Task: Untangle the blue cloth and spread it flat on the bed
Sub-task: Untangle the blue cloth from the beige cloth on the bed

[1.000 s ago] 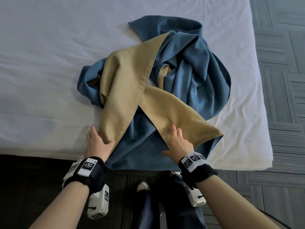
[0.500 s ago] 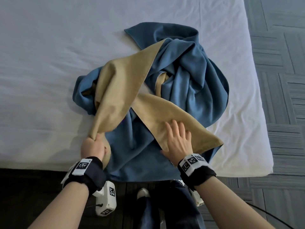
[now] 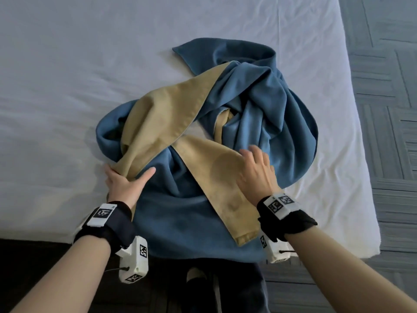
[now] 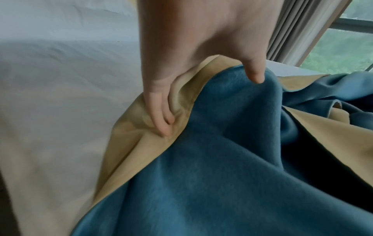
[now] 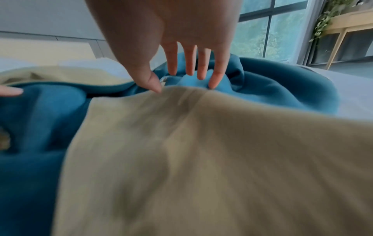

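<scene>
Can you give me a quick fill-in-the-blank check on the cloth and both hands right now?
1. The blue cloth has a reverse side coloured ____.
2. The ____ hand grips a bunched tan fold near the bed's front edge.
3. The right hand hovers over the tan band with its fingers ____.
4. The cloth lies on a ____ sheet, still twisted and not flat.

Missing words: tan; left; straight; white
</scene>
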Motion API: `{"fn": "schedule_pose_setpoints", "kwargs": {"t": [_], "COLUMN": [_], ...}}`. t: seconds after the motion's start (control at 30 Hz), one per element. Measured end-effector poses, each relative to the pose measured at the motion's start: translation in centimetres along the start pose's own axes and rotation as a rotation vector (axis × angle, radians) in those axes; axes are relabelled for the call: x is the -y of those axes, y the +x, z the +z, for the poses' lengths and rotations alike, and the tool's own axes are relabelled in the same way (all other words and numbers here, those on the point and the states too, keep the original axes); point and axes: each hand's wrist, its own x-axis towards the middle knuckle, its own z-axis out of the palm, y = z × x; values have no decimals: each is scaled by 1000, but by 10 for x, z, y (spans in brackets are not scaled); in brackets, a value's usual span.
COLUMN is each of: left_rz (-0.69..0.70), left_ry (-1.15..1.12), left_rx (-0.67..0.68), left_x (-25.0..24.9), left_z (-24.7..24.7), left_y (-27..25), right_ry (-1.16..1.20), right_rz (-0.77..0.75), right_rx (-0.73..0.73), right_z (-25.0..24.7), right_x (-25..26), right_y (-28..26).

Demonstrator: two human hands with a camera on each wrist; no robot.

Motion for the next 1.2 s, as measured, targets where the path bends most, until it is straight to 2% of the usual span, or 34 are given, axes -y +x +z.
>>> {"fn": "schedule_pose_setpoints", "kwargs": {"t": [0.13,0.23,0.3,0.4,0.53,0.67,0.77,0.87,0.97,1.03,1.1,1.2], "left_rz": [-138,-195,-162,-52,63,157,243,367,469,469,436,362], "left_ry": [-118,-141,-141,29,75,-10,-81,-206,-231,-291,-313,-11], "left_rx": [42,23,-15,-8,57,92,108,183,159,176,237,176], "left_x": [-29,-47,-58,-79,-113,-155,-198,-243,-277,-294,-304,-300], "left_z": [12,26,36,52,80,107,121,124,116,107,100,98], "left_y": [15,21,30,42,44,35,31,28,37,49,64,77], "right_ry": [34,38,75,141,130,105,190,314,428,398,339,242], "right_rz": [126,258,347,417,389,246,107,-22,-83,-104,-79,65], "right_rx": [-38,16,78,191,314,344,231,12,-236,-288,-188,50], "right_z": [-31,-50,-57,-55,-41,-44,-66,-111,-167,-193,-200,-181], "right_x": [-23,-48,-66,-83,-80,-64,-40,-12,11,16,14,1], "right_y": [61,99,118,138,159,174,189,225,274,300,314,306]}}
